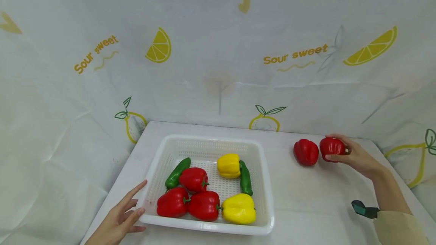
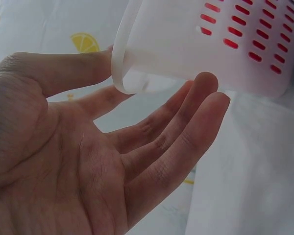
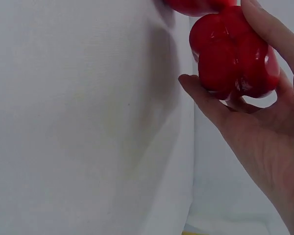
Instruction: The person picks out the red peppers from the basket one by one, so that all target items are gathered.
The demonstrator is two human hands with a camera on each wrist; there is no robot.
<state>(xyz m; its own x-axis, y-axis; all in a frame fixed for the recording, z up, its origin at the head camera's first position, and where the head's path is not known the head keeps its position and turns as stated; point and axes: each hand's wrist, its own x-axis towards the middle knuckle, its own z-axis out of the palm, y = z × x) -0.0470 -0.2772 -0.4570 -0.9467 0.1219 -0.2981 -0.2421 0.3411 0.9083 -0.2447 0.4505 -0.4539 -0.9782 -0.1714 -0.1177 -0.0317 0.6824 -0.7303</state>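
Observation:
My right hand (image 1: 344, 153) grips a red bell pepper (image 1: 331, 147) at the table's far right; the right wrist view shows thumb and fingers curled round that pepper (image 3: 232, 53). A second red pepper (image 1: 305, 152) sits on the table just left of it. A white perforated basket (image 1: 265, 184) holds three red peppers, two yellow peppers (image 1: 238, 208) and two green chillies (image 1: 177, 172). My left hand (image 1: 124, 214) lies open with straight fingers at the basket's near left corner, its fingertips against the basket rim (image 2: 120, 54).
A white cloth with lemon prints and "Sour sweet" lettering (image 1: 294, 54) walls the table on the back and sides. A dark green strap (image 1: 364, 209) sits on my right wrist. Bare tabletop (image 1: 313, 199) lies between the basket and my right arm.

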